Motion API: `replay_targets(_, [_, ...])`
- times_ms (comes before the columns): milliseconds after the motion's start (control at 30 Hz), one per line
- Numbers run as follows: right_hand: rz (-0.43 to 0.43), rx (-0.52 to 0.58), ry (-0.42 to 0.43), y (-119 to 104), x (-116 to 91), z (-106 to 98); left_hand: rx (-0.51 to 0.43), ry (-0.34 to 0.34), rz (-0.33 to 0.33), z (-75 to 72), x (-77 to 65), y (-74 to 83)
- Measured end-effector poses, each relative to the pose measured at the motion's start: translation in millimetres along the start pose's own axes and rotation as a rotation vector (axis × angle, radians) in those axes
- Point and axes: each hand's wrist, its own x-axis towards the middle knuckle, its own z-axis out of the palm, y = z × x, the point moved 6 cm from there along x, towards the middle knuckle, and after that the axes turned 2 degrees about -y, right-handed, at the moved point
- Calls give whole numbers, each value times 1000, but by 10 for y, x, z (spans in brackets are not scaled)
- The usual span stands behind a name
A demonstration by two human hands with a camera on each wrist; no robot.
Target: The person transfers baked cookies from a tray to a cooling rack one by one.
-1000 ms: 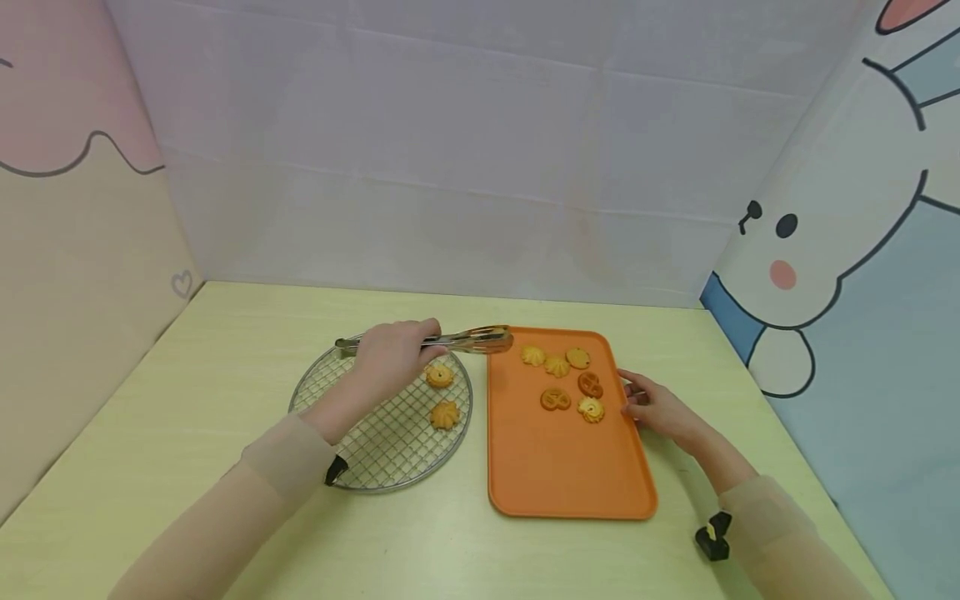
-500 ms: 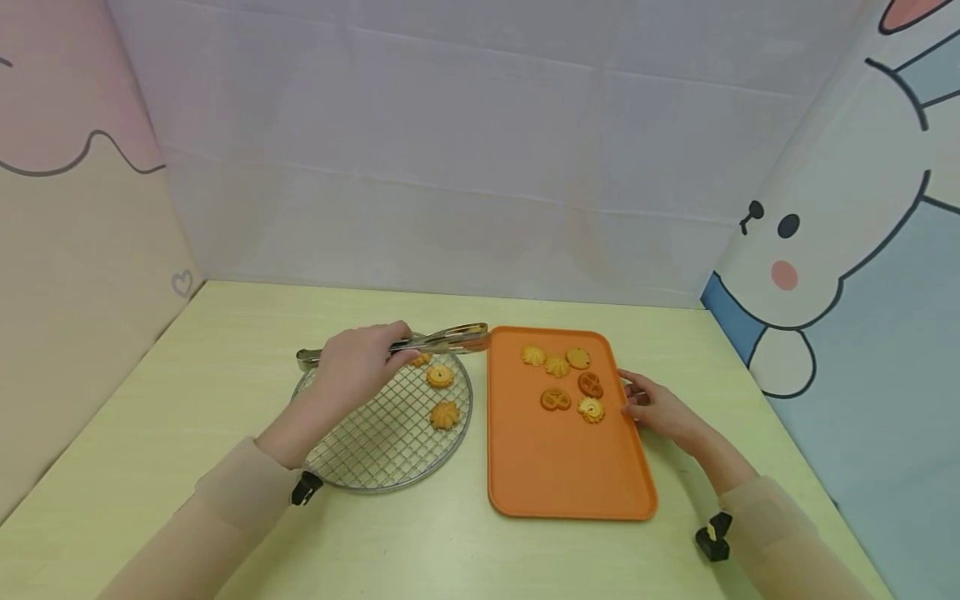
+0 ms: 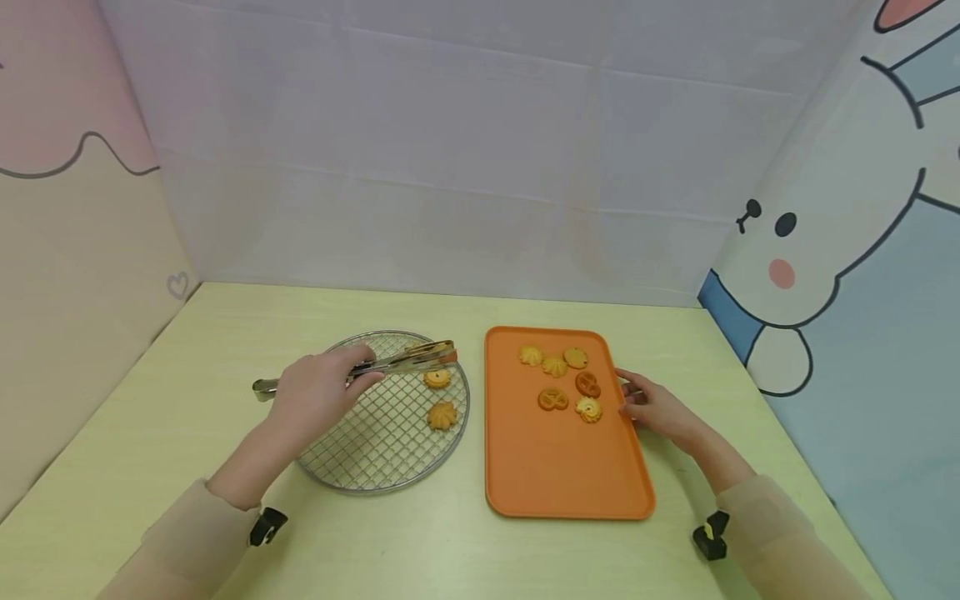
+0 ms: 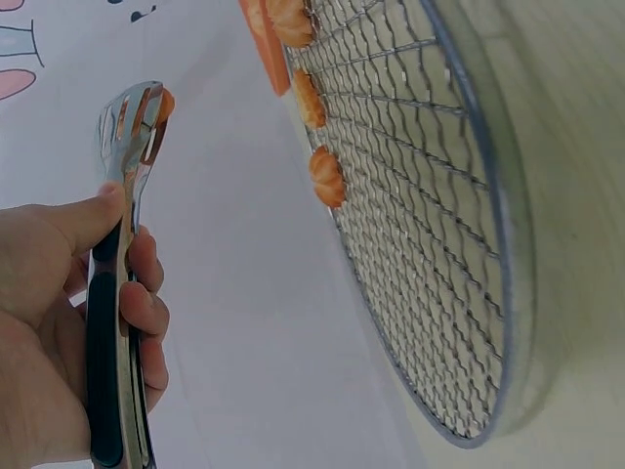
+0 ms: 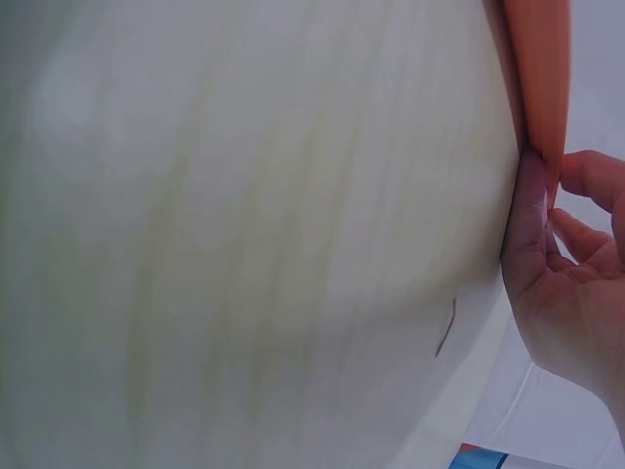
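Observation:
My left hand point(image 3: 315, 392) grips metal tongs point(image 3: 405, 359) by their dark handles, above the far part of a round wire rack point(image 3: 372, 490). Between the tongs' tips shows a small orange-brown piece, probably a cookie point(image 4: 167, 105), mostly hidden by the slotted ends. On the rack's right side lie a ring-shaped cookie point(image 3: 437, 378) and a ridged cookie point(image 3: 442, 415); the left wrist view shows a third, hidden under the tongs in the head view. My right hand point(image 3: 660, 412) pinches the right edge of an orange tray point(image 3: 566, 475) between thumb and fingers.
Several cookies lie on the tray's far half, among them a pretzel-shaped one point(image 3: 552, 398) and a swirled one point(image 3: 588, 409). Both tray and rack stand on a pale wooden table point(image 3: 420, 550), a strip of tabletop between them. A white wall point(image 3: 465, 167) rises behind.
My left hand has carried the tongs leftward and slightly nearer, from the tray's far left corner to over the rack. The right hand stays at the tray's edge.

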Motion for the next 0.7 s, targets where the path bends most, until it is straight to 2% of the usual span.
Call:
replay_targets(267, [8,-15,-3,11,18,3,-5,-46,-39,74,-142,-158])
replay_targets(400, [8,-14,-2,21,23,-1,6,-48,-63,84,-194,-242])
replay_targets(700, [-7,-9,-2,-1,25,5,20,-80,-138,140,-233,-516])
